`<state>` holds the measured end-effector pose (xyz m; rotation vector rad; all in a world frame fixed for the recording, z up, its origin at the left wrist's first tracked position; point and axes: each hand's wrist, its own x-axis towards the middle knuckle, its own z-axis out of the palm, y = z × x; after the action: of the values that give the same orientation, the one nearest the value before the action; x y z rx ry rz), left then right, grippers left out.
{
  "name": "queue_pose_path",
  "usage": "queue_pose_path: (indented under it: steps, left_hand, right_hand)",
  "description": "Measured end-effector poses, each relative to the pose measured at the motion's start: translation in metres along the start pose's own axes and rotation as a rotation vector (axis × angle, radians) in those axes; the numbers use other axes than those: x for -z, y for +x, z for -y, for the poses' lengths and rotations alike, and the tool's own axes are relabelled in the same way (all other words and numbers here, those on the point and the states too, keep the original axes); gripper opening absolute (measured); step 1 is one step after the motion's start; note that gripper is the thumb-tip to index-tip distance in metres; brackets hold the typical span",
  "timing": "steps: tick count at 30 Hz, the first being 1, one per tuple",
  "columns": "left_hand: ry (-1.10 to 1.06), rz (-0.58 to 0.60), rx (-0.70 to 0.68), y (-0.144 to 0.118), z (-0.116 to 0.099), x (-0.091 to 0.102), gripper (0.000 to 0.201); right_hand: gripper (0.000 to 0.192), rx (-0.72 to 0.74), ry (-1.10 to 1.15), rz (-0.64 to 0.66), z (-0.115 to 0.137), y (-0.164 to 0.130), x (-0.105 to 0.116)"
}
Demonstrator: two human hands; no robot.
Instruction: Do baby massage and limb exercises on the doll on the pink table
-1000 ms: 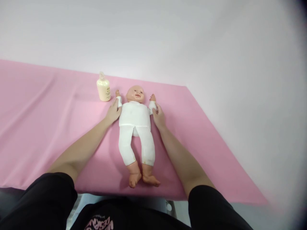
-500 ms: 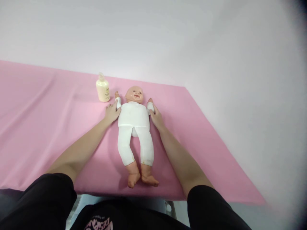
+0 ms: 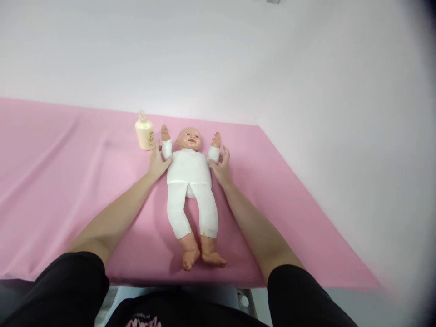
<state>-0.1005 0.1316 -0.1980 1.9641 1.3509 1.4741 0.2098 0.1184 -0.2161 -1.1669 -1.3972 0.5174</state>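
A baby doll (image 3: 190,175) in a white body suit lies face up on a pink sheet (image 3: 68,181), head away from me, bare feet toward me. My left hand (image 3: 157,162) rests against the doll's arm and shoulder on the left side. My right hand (image 3: 221,165) touches the doll's other arm at the sleeve, fingers spread. Both of the doll's small hands point up beside its head.
A small cream lotion bottle (image 3: 144,132) stands just left of the doll's head, close to my left hand. The pink sheet ends at a white wall behind and at a slanting edge on the right. A metal frame part (image 3: 242,299) shows below the near edge.
Both hands slid slightly down from the doll's wrists to its upper arms and shoulders. The doll's arms now stand more upright. The view tilted a little.
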Motion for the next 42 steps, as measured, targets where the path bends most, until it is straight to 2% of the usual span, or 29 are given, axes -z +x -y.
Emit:
queue_pose_path:
  steps: [3,8,10,18,22,28,31,35,42]
  left_hand:
    - [0.009,-0.047,-0.014,-0.001,-0.005,0.000,0.105]
    - [0.106,-0.029,-0.114,-0.001,-0.015,0.003,0.059]
    - [0.133,-0.023,-0.131,-0.001,-0.016,0.003,0.047]
    - [0.137,0.001,-0.163,-0.002,-0.018,0.004,0.040]
    - [0.088,0.011,-0.270,-0.005,-0.019,0.006,0.045]
    - [0.090,0.214,-0.380,-0.010,-0.028,0.009,0.040]
    - [0.074,0.233,-0.420,-0.010,-0.032,0.009,0.039]
    - [0.076,0.218,-0.392,-0.011,-0.030,0.009,0.042]
    - [0.039,0.120,-0.220,-0.007,-0.019,0.001,0.059]
  right_hand:
    - [0.090,0.052,-0.017,-0.030,0.007,-0.001,-0.001]
    - [0.046,0.096,-0.095,-0.046,0.020,-0.002,-0.001]
    - [0.038,0.111,-0.119,-0.035,0.022,-0.003,-0.001]
    - [0.046,0.115,-0.083,0.049,0.021,-0.004,-0.003]
    - [0.051,0.186,-0.038,0.084,0.022,-0.007,-0.002]
    - [0.049,0.330,0.001,0.130,0.019,-0.014,-0.004]
    - [0.052,0.407,-0.020,0.183,0.017,-0.015,-0.004]
    - [0.053,0.393,-0.034,0.193,0.013,-0.014,-0.004]
    - [0.063,0.322,-0.097,0.162,0.013,-0.010,-0.010]
